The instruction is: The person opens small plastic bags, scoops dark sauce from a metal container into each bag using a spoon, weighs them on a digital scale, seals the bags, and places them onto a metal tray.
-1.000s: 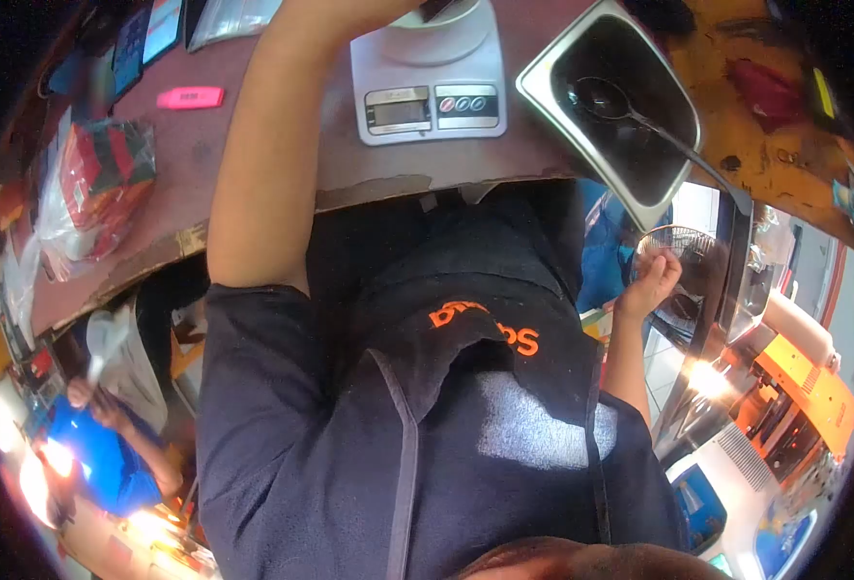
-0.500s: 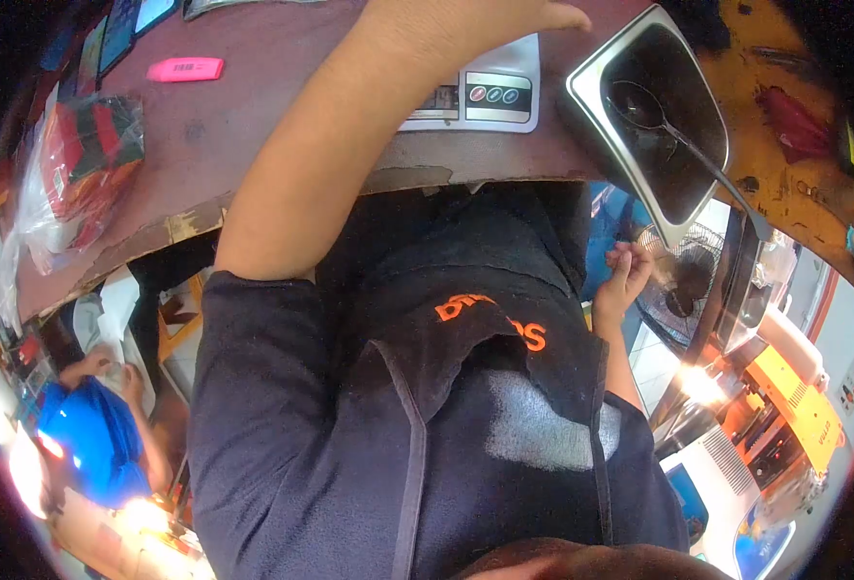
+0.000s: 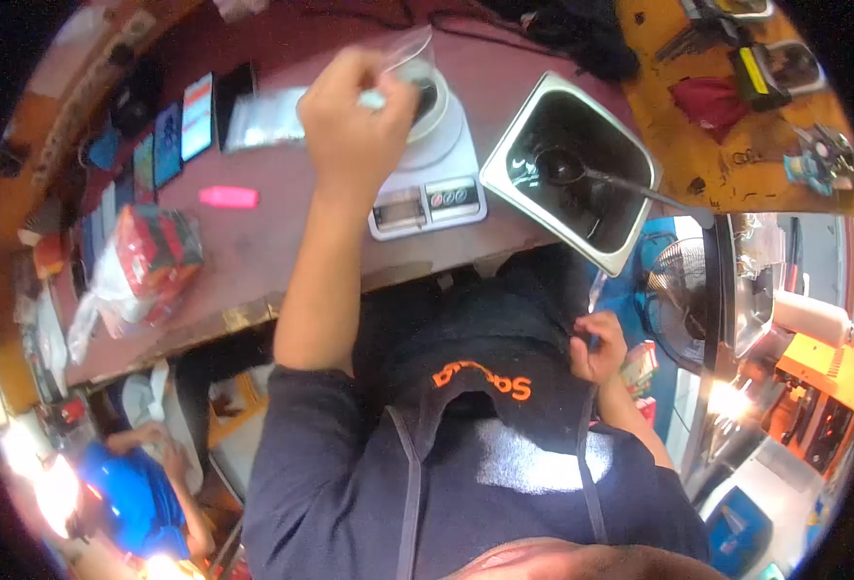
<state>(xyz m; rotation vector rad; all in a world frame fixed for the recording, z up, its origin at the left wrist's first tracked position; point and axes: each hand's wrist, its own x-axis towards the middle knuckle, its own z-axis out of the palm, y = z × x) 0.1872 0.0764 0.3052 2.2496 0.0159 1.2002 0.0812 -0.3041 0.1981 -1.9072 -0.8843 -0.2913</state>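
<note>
Over the near left part of the white digital scale [image 3: 427,211], my left hand [image 3: 357,121] is closed in a pinch on a clear plastic bag [image 3: 409,48], blurred by motion. A round bowl [image 3: 433,121] with dark contents rests on the scale, partly hidden by that hand. Right of the scale, a metal tray [image 3: 499,179] holds a dark liquid and a long-handled ladle [image 3: 630,187]. My right hand [image 3: 601,348] is low beside my apron, below the tray, its fingers curled. What it holds, if anything, cannot be made out.
A pink marker [image 3: 229,197], a bagged red and green item [image 3: 151,256], phones [image 3: 197,116] and flat clear bags [image 3: 262,120] lie on the left. A fan [image 3: 680,280] stands at right. A person in blue [image 3: 137,498] is at lower left.
The view has shifted, showing more of the table. My left hand has come back into view with the clear bag, over the scale. My right hand has moved lower, nearer my apron.
</note>
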